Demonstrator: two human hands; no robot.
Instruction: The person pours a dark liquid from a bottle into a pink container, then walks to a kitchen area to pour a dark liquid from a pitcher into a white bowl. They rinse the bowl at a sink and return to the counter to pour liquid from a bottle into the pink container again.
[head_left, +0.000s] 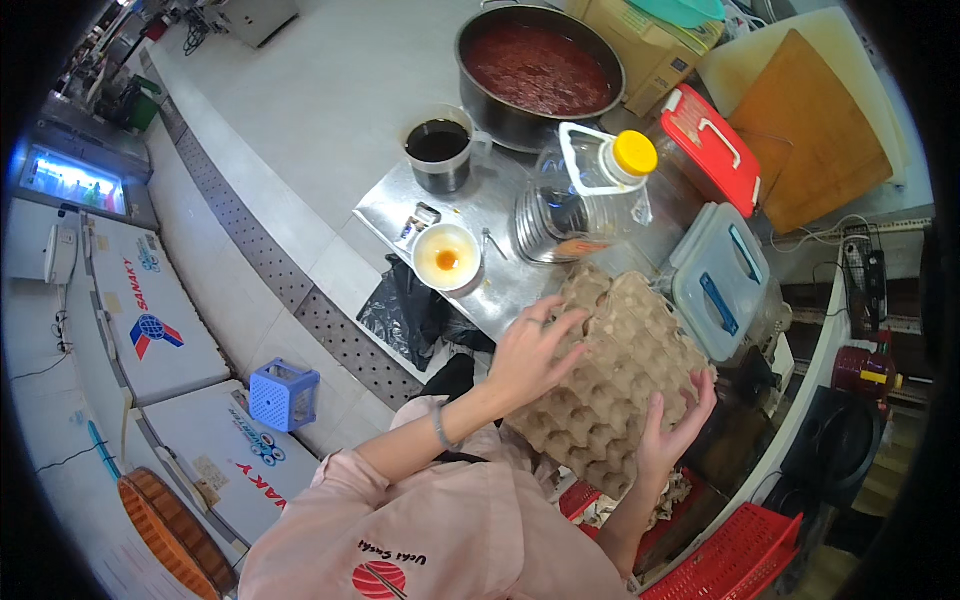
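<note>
A grey-brown pulp egg tray (607, 390) slants in front of me, its cups bare of eggs. Its far left corner looks creased or torn. My left hand (534, 358) is over the tray's left side, fingers spread, the fingertips at its cups. At the right edge, my right hand (679, 424) has the rim between thumb and fingers. Beyond the tray, on a steel table (517, 300), stands a small white bowl (446, 257) with a yellow-orange, yolk-like spot in it. A large clear plastic bottle (581, 202) with a yellow cap is next to the bowl.
Farther back are a jug (442, 150) of dark liquid and a large pot (540, 67) of red contents. Lidded boxes, a red one (712, 150) and a clear one (721, 281), line the right. Red baskets (724, 555) lie low right; a blue stool (283, 394) stands left.
</note>
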